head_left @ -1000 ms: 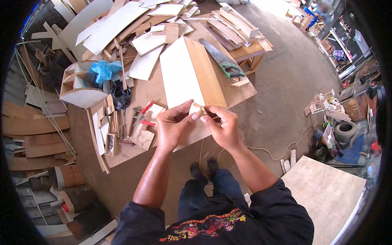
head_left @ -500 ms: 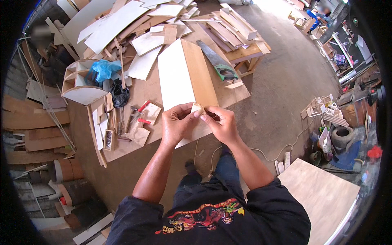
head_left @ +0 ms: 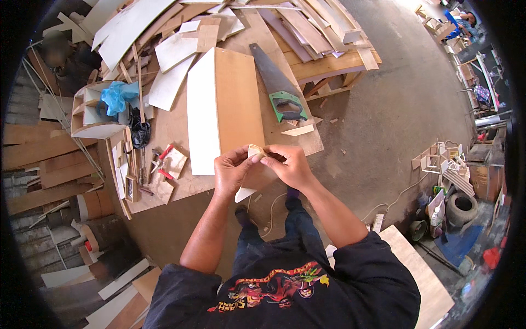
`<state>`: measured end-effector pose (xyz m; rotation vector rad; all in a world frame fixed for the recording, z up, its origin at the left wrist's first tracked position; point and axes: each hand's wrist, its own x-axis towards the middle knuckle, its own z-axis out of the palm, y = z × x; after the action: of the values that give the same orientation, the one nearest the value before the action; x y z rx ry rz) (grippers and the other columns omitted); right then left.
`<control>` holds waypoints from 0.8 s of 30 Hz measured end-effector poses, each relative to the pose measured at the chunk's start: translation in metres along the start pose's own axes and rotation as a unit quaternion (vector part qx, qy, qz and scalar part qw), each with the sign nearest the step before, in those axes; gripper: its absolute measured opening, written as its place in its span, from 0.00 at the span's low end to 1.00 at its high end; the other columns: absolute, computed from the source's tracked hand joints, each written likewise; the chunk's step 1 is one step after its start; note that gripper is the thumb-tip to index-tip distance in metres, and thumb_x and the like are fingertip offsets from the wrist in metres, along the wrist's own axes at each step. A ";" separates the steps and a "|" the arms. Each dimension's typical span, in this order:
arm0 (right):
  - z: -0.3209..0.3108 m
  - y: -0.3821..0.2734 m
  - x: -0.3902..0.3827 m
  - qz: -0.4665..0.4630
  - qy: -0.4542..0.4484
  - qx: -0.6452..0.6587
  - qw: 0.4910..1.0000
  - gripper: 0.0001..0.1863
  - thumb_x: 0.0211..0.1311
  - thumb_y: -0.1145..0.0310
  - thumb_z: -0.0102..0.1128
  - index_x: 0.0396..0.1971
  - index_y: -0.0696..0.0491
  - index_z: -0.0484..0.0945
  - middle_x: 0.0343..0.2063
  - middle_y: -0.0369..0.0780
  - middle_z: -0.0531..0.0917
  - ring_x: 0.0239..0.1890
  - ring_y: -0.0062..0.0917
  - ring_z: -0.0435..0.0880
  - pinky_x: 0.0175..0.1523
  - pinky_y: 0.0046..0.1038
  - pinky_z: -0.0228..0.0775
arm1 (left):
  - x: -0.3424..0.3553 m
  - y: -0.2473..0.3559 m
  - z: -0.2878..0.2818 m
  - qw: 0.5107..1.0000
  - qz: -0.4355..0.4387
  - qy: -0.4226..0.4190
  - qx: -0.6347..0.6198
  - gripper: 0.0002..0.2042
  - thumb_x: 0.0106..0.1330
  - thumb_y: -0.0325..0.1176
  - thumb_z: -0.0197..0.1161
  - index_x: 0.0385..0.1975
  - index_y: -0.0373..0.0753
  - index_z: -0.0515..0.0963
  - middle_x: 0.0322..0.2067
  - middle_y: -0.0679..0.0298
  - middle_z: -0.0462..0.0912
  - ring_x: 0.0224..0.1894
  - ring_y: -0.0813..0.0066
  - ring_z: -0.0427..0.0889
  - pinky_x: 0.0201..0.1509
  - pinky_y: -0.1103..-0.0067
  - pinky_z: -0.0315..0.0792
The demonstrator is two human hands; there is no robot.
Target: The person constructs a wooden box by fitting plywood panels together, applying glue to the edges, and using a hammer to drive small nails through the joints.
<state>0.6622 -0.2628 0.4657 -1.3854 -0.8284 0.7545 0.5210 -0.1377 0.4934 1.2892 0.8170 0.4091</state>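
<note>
Both my hands meet over the near end of a long board piece (head_left: 235,98) with a white side and a tan wooden side, lying on the plywood-topped table (head_left: 134,203). Between my fingertips is a small pale wooden piece (head_left: 254,150) with a rough tan edge. My left hand (head_left: 232,169) pinches it from the left, and my right hand (head_left: 286,167) from the right. A green-handled handsaw (head_left: 279,88) lies right of the long piece. Red-handled tools (head_left: 167,159) and offcuts lie to its left.
Piled white panels (head_left: 170,82), a curved compartment unit (head_left: 98,129) with a blue bag, and stacked boards (head_left: 290,27) surround the work. Scrap wood fills the left side. A large sheet (head_left: 427,282), tire (head_left: 461,207) and cord lie at right. Another person (head_left: 464,24) is at far top right.
The camera view has turned, so the long board now appears more vertical and further left. My feet have shifted. Both hands still pinch the small piece.
</note>
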 end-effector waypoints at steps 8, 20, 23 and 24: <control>-0.046 0.051 0.023 0.071 -0.072 0.018 0.995 0.12 0.68 0.75 0.68 0.49 0.63 0.86 0.40 0.41 0.91 0.42 0.18 0.86 0.48 0.25 0.79 | 0.021 -0.034 0.031 0.998 -0.055 -0.014 0.040 0.18 0.68 0.26 0.74 0.55 0.29 0.84 0.46 0.60 0.91 0.48 0.75 0.88 0.55 0.76 0.82; -0.034 0.136 0.020 0.011 -0.120 -0.193 0.974 0.24 0.68 0.62 0.68 0.61 0.55 0.80 0.45 0.49 0.87 0.46 0.42 0.87 0.49 0.38 0.80 | -0.014 -0.121 0.006 0.983 -0.098 0.151 -0.031 0.17 0.66 0.21 0.74 0.54 0.28 0.84 0.46 0.60 0.90 0.45 0.79 0.87 0.54 0.78 0.82; -0.014 0.158 0.005 -0.115 -0.140 -0.330 0.927 0.32 0.62 0.57 0.73 0.64 0.52 0.77 0.45 0.46 0.84 0.46 0.43 0.85 0.48 0.41 0.81 | -0.040 -0.126 -0.012 0.977 -0.114 0.183 -0.010 0.16 0.66 0.24 0.75 0.53 0.28 0.85 0.44 0.61 0.91 0.44 0.80 0.86 0.52 0.78 0.82; -0.003 0.166 0.004 -0.127 -0.137 -0.333 0.924 0.32 0.61 0.57 0.73 0.63 0.53 0.77 0.44 0.46 0.83 0.45 0.43 0.85 0.47 0.41 0.81 | -0.048 -0.126 -0.018 0.975 -0.117 0.189 -0.012 0.16 0.66 0.25 0.75 0.53 0.28 0.85 0.44 0.61 0.91 0.44 0.80 0.86 0.52 0.78 0.82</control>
<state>0.6705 -0.2525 0.3005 -1.7356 -1.5553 0.4787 0.4550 -0.1910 0.3869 1.0901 1.2659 0.4806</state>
